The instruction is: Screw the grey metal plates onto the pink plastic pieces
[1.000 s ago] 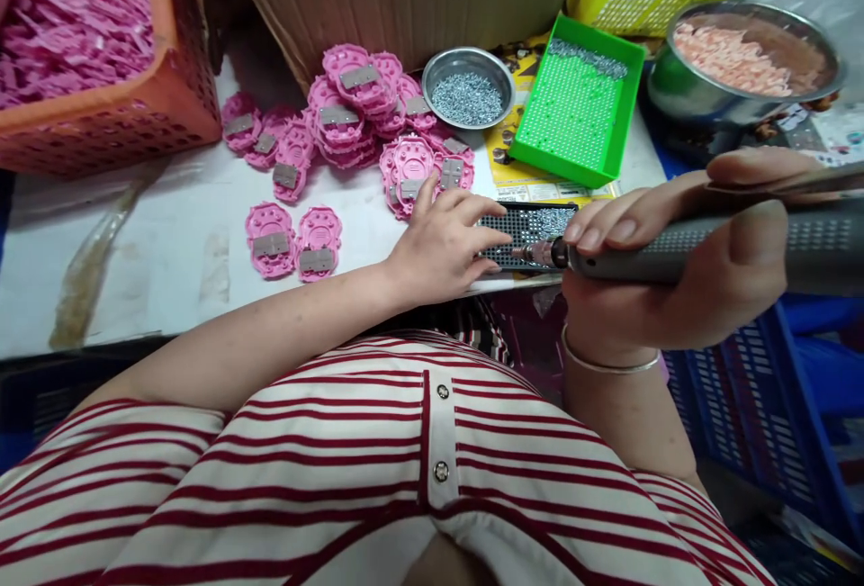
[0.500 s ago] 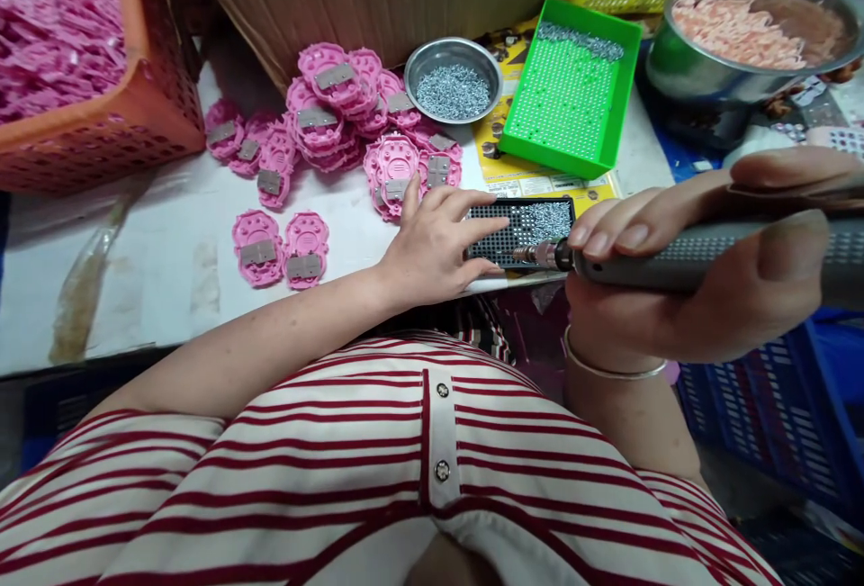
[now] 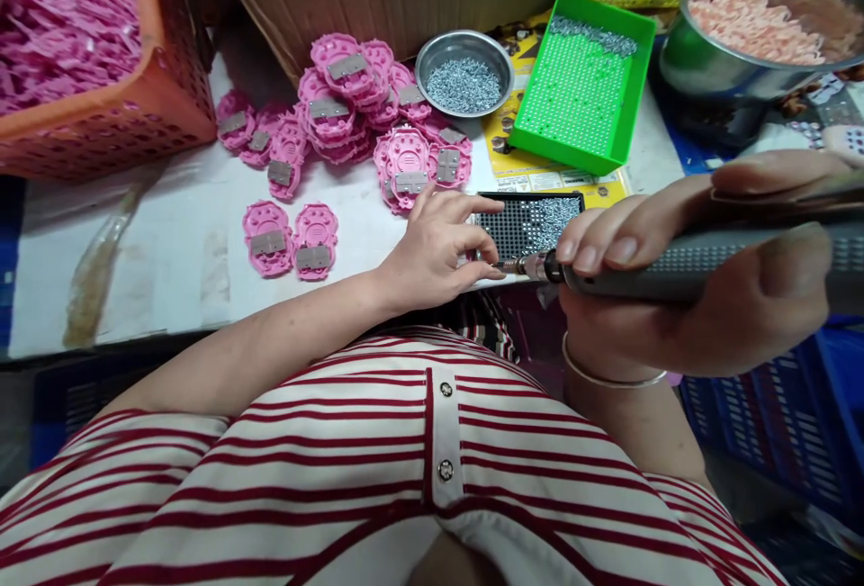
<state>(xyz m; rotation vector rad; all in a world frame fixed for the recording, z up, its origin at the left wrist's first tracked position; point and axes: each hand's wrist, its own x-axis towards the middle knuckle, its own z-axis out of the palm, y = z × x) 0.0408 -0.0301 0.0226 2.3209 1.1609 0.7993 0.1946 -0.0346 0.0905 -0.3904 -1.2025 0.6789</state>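
A: In the head view, what do the hands hold?

B: The right hand (image 3: 681, 307) is closed around the electric screwdriver (image 3: 675, 265), whose bit points toward the left hand (image 3: 438, 244). The left is half open, thumb and forefinger close to the bit; whether they pinch something cannot be told.

A: How will this tool handle?

B: It seems stiff and rather heavy, with a dotted body giving good hold; the thin bit is a poor place. Under the left fingertips, the black tray (image 3: 506, 226) carries tiny screws (image 3: 560, 215), probably slippery.
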